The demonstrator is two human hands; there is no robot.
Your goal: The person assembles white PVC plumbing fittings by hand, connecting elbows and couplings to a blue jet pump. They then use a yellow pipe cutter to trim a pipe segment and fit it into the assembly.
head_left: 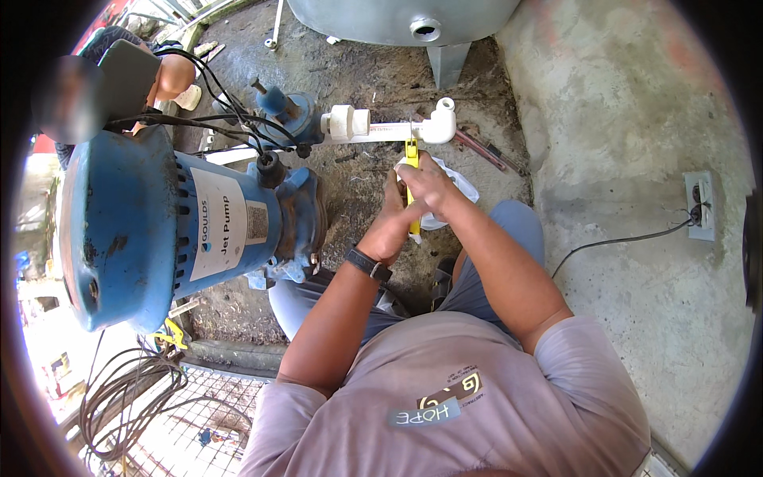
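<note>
My left hand (389,219) and my right hand (427,187) are close together in the middle, fingers closed round a long, narrow yellow tool (412,151). It has a black patch near its far end, and its exact kind is unclear. A thin tip at that end reaches a white plastic pipe (389,131). The pipe lies crosswise just beyond my hands, with a white elbow fitting (439,126) at its right end and a thick white union fitting (346,122) further left. Behind my right hand a white plastic bag (459,181) is partly hidden.
A big blue pump (226,215) stands close on my left, cables running over it. Beyond the pipe is a grey tank (397,20). A red pipe wrench (481,151) lies near the concrete wall (612,159). Another person (131,75) is at the far left; coiled cable (131,389) is lower left.
</note>
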